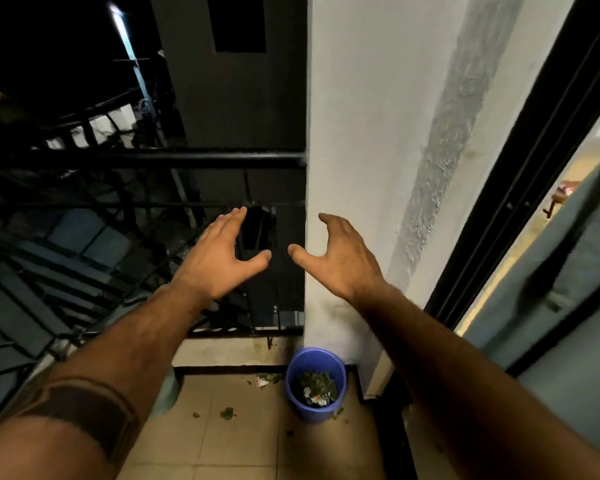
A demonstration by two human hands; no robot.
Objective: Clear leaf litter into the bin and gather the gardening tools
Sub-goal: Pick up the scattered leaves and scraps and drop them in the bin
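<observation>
A blue bin (293, 370) stands on the tiled balcony floor in the corner by the white pillar, with green leaf litter (315, 385) and scraps inside it. A few loose leaves (227, 413) lie on the tiles left of the bin, and more scraps (266, 379) sit by the floor's far edge. My left hand (219, 254) and my right hand (340, 254) are both stretched out in front of me at railing height, high above the bin, fingers spread and holding nothing. No gardening tools show.
A black metal railing (153, 160) closes the balcony's far side, with a dark drop beyond. The white pillar (378, 133) rises at centre right. A black door frame (534, 168) and a grey door (568, 271) stand to the right.
</observation>
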